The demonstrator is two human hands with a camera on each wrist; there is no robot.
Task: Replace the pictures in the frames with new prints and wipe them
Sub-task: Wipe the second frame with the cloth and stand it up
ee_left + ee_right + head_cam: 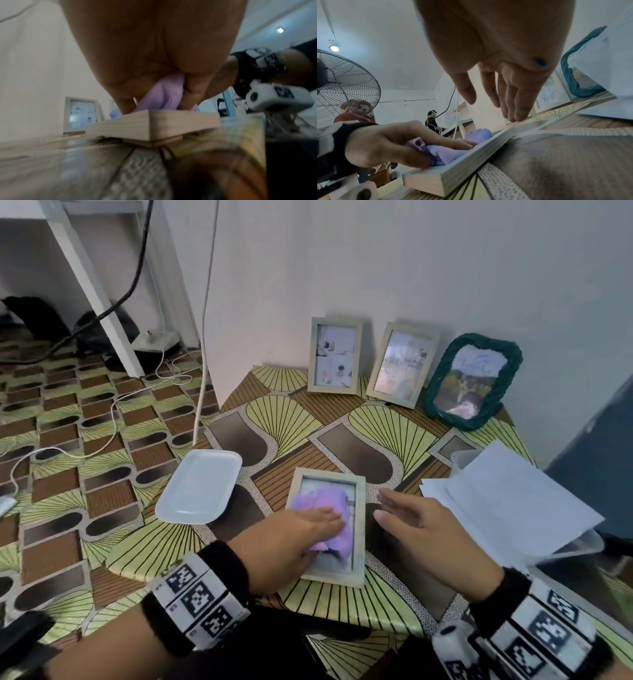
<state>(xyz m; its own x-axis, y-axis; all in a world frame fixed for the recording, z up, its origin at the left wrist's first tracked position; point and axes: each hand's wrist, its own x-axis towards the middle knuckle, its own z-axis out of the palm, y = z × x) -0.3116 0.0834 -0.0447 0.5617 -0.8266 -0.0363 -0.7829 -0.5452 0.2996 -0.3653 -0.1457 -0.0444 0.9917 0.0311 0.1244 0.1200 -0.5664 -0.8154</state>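
Frame [358, 529] print half-hidden | left hand [291, 539] clutches cloth [329, 505] | right hand [421, 518] splayed

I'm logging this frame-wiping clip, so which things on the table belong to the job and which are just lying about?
Job: flat frame, purple cloth under left hand, right hand, three standing frames, paper sheets.
Lying about: white tray, floor cables.
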